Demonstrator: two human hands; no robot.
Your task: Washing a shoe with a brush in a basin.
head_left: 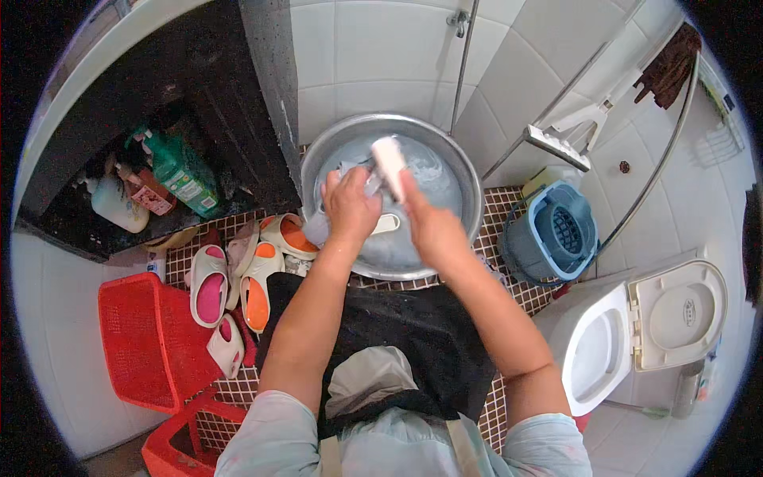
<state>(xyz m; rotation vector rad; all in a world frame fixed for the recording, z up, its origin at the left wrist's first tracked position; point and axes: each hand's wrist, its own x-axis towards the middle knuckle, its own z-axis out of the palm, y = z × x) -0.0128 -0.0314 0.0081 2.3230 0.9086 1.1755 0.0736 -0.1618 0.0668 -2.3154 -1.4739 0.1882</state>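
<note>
A round metal basin (313,175) of cloudy, soapy water stands before me. Over it, my right hand (435,229) is closed around the end of a white oblong thing (389,163), perhaps a scrub brush, blurred by motion. My left hand (350,205) presses down beside it with fingers curled on a wet, pale grey cloth (317,229), part of which hangs at the basin's left rim. What lies under the left fingers is mostly hidden. Between my wrists, a small white oval piece (387,223) shows in the water.
Left of the basin are several slippers (257,296), a red basket (135,342) and a dark cabinet with a green bottle (184,175). A blue mop bucket (548,234) and a toilet (600,350) stand on the right. A squeegee mop (556,147) leans against the tiled wall.
</note>
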